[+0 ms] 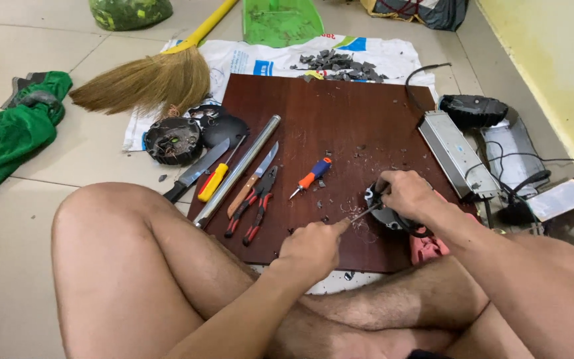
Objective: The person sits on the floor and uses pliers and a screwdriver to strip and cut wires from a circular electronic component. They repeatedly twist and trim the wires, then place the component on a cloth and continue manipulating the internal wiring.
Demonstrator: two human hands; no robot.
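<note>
Left hand (313,247) fingers clamp one thin tool (365,213); right hand (406,194) fingers grip one round black part (385,211). Beyond them: two screwdrivers (311,177), one pair of pliers (258,203).

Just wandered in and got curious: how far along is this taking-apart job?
Done: a heap of grey broken pieces lies on the white sack. In hand: the right hand steadies a round black part while the left hand works a thin metal tool into it. Left: a similar round black part sits beside the board.
</note>
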